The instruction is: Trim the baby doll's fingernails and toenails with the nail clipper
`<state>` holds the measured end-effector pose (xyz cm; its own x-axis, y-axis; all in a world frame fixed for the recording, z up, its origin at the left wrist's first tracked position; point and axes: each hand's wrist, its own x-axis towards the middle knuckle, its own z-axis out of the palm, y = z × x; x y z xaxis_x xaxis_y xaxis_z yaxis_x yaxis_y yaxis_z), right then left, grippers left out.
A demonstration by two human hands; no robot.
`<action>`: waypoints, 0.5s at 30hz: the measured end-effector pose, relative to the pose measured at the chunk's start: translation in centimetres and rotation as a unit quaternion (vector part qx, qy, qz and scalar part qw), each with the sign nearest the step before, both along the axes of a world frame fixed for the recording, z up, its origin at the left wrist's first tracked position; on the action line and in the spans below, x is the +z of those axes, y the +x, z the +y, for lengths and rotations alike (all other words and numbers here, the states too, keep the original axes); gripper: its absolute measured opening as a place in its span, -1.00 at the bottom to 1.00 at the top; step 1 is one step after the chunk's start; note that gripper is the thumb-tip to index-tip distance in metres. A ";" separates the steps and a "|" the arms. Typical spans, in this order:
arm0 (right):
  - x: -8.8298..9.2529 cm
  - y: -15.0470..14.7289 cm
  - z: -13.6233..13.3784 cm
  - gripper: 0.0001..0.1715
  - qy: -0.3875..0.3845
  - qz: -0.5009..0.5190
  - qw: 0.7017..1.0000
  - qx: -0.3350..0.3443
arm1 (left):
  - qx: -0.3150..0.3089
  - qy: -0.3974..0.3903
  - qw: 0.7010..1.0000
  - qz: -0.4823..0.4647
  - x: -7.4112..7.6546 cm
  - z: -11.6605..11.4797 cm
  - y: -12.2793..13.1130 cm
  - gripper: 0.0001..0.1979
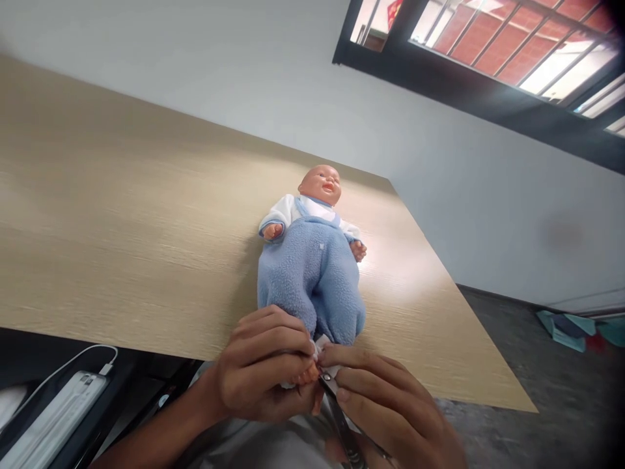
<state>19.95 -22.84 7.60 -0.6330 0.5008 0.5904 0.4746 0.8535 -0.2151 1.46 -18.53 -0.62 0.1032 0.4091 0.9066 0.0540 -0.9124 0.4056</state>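
Note:
A baby doll (310, 260) lies on its back on the wooden table, head away from me, in a blue fleece outfit with white sleeves. Its legs reach the near edge. My left hand (271, 365) is closed round the doll's small orange foot (307, 374), with white cloth (319, 345) bunched at the ankle. In my right hand (385, 397) are nail clippers (336, 410) with a dark lever, their metal head right beside the foot. The fingertips of both hands nearly meet there. Whether the jaws touch the toes is hidden.
The pale wooden table (146, 247) runs along a grey wall, its right edge slanting down toward me. At lower left, a white power bank (71, 417) with a cable sits on a dark surface. A barred window (508, 45) is at upper right; teal items (561, 329) lie on the floor.

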 end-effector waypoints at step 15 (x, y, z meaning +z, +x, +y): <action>1.0 -0.4 0.3 -0.81 0.059 -0.049 0.997 0.014 | -0.006 0.007 1.000 0.011 -0.3 0.1 -0.2 -0.85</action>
<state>19.51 -22.59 8.56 -0.7026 0.4129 0.5796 0.4643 0.8832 -0.0664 1.28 -18.43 -0.89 0.1273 0.3959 0.9094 0.0515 -0.9183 0.3925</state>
